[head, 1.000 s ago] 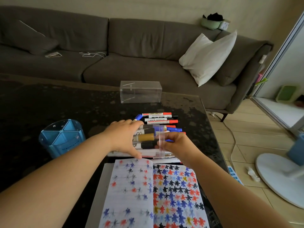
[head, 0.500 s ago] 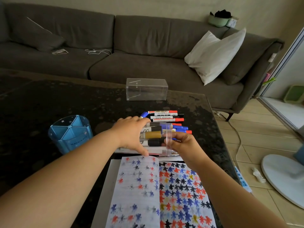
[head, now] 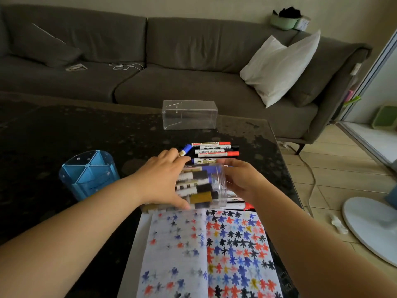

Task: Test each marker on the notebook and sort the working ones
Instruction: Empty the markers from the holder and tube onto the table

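A clear plastic container (head: 217, 186) full of markers lies on its side just beyond the open notebook (head: 206, 254), whose pages are covered in coloured star marks. My left hand (head: 163, 181) grips the container's left part, fingers curled over it. My right hand (head: 242, 179) grips its right end, at the mouth. Inside are black, gold and blue-capped markers. Several loose markers (head: 214, 150) with red, black and blue caps lie in a row on the dark table (head: 64, 136) behind my hands.
A blue divided pen holder (head: 90, 173) stands left of my hands. A clear rectangular box (head: 189, 115) sits at the table's far edge. Behind it is a grey sofa (head: 171, 61) with a white cushion (head: 277, 65). A fan base (head: 371, 229) stands on the floor to the right.
Both hands have kept hold of the marker container and lifted or tilted it a little. The camera moved closer and shifted slightly.
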The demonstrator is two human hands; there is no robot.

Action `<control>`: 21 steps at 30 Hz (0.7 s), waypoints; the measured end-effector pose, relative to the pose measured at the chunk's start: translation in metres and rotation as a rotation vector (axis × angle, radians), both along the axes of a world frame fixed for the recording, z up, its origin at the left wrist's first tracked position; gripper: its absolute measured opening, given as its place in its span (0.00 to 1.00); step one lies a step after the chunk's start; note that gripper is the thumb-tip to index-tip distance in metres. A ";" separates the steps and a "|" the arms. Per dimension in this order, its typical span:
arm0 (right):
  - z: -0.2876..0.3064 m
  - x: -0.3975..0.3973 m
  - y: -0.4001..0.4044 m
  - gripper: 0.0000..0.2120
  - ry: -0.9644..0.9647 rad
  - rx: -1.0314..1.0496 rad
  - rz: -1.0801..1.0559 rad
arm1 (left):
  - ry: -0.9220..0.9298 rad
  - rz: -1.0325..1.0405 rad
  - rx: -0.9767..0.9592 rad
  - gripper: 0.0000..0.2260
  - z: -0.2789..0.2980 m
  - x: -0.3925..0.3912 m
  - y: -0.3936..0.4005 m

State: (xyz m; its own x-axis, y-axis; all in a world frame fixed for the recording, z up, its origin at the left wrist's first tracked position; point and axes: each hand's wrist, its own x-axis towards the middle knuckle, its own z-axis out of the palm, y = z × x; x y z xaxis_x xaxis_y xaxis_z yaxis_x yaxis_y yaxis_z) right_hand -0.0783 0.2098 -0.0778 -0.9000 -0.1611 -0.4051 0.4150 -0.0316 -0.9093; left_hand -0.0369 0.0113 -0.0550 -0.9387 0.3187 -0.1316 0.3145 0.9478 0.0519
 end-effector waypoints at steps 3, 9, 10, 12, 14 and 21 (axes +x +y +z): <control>0.001 0.007 0.006 0.14 -0.004 -0.257 0.071 | -0.046 -0.006 0.023 0.53 -0.004 -0.001 0.001; -0.004 0.016 0.016 0.17 0.176 -0.206 0.158 | -0.083 0.018 0.050 0.53 -0.006 0.001 0.003; -0.006 0.017 0.017 0.17 0.196 -0.200 0.179 | -0.080 0.015 0.047 0.53 -0.006 0.001 0.004; -0.009 0.022 0.017 0.18 0.282 -0.148 0.220 | -0.077 0.018 0.048 0.52 -0.006 0.001 0.004; -0.014 0.025 0.013 0.17 0.381 -0.087 0.203 | -0.086 0.032 0.057 0.52 -0.006 0.000 0.004; -0.029 0.037 -0.002 0.11 0.337 -0.353 -0.036 | -0.083 0.060 0.088 0.52 -0.008 -0.003 0.004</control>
